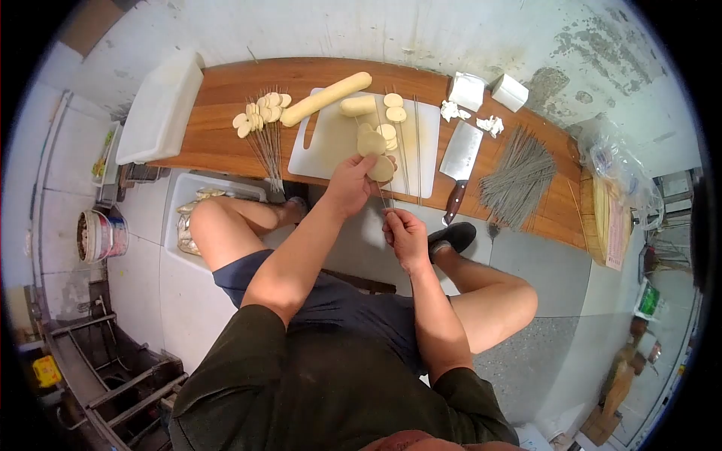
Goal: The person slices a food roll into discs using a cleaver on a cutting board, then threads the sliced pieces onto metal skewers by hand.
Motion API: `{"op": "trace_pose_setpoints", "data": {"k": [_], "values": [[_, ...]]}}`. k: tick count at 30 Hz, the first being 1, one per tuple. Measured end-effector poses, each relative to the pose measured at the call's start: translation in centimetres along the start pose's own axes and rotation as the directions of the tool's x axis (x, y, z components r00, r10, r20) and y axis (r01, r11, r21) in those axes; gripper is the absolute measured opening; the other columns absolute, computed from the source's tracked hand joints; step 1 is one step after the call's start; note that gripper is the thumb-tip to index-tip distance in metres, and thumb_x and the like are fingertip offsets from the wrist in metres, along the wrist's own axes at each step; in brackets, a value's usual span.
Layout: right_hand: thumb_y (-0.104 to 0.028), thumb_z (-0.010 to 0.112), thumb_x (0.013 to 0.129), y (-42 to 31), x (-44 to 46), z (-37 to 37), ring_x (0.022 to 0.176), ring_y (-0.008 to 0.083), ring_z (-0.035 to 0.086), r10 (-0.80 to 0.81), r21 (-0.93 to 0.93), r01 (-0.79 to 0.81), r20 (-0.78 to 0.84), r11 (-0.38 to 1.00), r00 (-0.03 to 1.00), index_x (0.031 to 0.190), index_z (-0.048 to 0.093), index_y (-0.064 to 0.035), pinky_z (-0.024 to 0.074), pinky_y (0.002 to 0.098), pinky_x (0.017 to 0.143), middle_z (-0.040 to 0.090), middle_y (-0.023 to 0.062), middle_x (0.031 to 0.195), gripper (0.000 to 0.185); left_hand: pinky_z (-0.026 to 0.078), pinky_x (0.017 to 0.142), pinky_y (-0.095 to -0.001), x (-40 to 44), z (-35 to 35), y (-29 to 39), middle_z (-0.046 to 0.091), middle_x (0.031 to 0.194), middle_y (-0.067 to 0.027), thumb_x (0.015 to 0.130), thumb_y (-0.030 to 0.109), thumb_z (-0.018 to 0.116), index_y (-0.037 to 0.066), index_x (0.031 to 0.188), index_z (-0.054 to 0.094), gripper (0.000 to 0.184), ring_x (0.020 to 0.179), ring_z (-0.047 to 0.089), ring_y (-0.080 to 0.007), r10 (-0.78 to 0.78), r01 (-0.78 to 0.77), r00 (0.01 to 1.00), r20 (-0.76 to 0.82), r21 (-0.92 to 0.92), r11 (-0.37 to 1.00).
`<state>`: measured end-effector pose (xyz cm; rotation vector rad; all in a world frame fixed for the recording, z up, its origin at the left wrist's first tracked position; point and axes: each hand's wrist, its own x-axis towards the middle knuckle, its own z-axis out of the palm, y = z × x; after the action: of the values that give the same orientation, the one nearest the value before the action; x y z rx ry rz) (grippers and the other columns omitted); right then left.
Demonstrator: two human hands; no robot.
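My left hand (352, 184) is closed on pale round slices (382, 168) at the front edge of the white cutting board (426, 150). Just to its right and lower, my right hand (406, 234) pinches the lower end of a thin metal skewer (383, 197), which runs up to the slices. More slices (386, 132) and a short piece of the pale roll (357, 106) lie on the board. Two slices (395, 114) sit on a skewer at its upper part, beside other bare skewers (418, 161).
A long pale roll (327, 98) and skewered slices (263, 111) lie left of the board. On the right are a cleaver (461, 154), a pile of skewers (519, 180), white blocks (468, 91) and a plastic bag (613, 161). A white bin (162, 109) stands far left.
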<state>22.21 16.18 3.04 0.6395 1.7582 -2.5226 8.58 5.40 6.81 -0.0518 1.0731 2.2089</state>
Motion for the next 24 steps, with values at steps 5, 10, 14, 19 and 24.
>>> {"op": "trace_pose_setpoints", "data": {"k": [5, 10, 14, 19, 24], "values": [[-0.01, 0.058, 0.092, 0.4, 0.3, -0.6, 0.063, 0.0122, 0.052, -0.382, -0.451, 0.308, -0.08, 0.837, 0.921, 0.106, 0.064, 0.0027, 0.0435, 0.0241, 0.06, 0.058, 0.0045, 0.074, 0.02, 0.055, 0.082, -0.0374, 0.6, -0.2, 1.0, 0.061, 0.113, -0.0121, 0.099, 0.023, 0.047, -0.002, 0.119, 0.05, 0.033, 0.1, 0.062, -0.0215, 0.053, -0.052, 0.996, -0.068, 0.023, 0.998], [-0.007, 0.059, 0.089, -0.5, -0.2, -0.6, 0.065, 0.016, 0.054, -0.539, -0.588, 0.432, -0.008, 0.684, 0.842, 0.111, 0.063, 0.0002, 0.0449, 0.0262, 0.063, 0.058, 0.01, 0.076, 0.024, 0.055, 0.082, -0.0366, 1.4, -1.2, 4.3, 0.06, 0.112, -0.0105, 0.098, 0.021, 0.048, -0.002, 0.12, 0.048, 0.032, 0.1, 0.062, -0.0216, 0.128, -0.122, 0.982, -0.139, 0.048, 0.991], [-0.006, 0.059, 0.089, -0.4, -0.5, -0.3, 0.067, 0.0171, 0.057, -0.498, -0.606, 0.406, 0.019, 0.684, 0.867, 0.112, 0.064, -0.0023, 0.0459, 0.0267, 0.064, 0.059, 0.0103, 0.076, 0.024, 0.058, 0.077, -0.0342, 1.4, -1.1, 6.6, 0.061, 0.111, -0.012, 0.097, 0.013, 0.049, 0.0, 0.122, 0.047, 0.028, 0.101, 0.063, -0.0243, 0.18, -0.174, 0.975, -0.13, 0.055, 0.983], [-0.005, 0.061, 0.087, -0.5, -0.9, 0.1, 0.067, 0.0201, 0.058, -0.51, -0.615, 0.441, 0.073, 0.654, 0.857, 0.106, 0.066, -0.0021, 0.0465, 0.0278, 0.063, 0.061, 0.011, 0.077, 0.021, 0.057, 0.08, -0.0336, 1.4, -0.6, 8.5, 0.06, 0.111, -0.0115, 0.095, 0.006, 0.051, 0.0, 0.122, 0.049, 0.027, 0.102, 0.062, -0.0229, 0.232, -0.211, 0.962, -0.147, 0.144, 0.967], [-0.004, 0.063, 0.085, -0.6, -1.3, 0.2, 0.068, 0.0198, 0.059, -0.467, -0.584, 0.408, 0.055, 0.702, 0.883, 0.101, 0.068, 0.0, 0.0465, 0.0273, 0.063, 0.062, 0.0115, 0.078, 0.017, 0.056, 0.082, -0.0329, 1.7, -0.8, 9.5, 0.06, 0.111, -0.0115, 0.094, 0.005, 0.051, -0.002, 0.122, 0.048, 0.028, 0.102, 0.061, -0.0229, 0.271, -0.243, 0.948, -0.168, 0.166, 0.956]]}}
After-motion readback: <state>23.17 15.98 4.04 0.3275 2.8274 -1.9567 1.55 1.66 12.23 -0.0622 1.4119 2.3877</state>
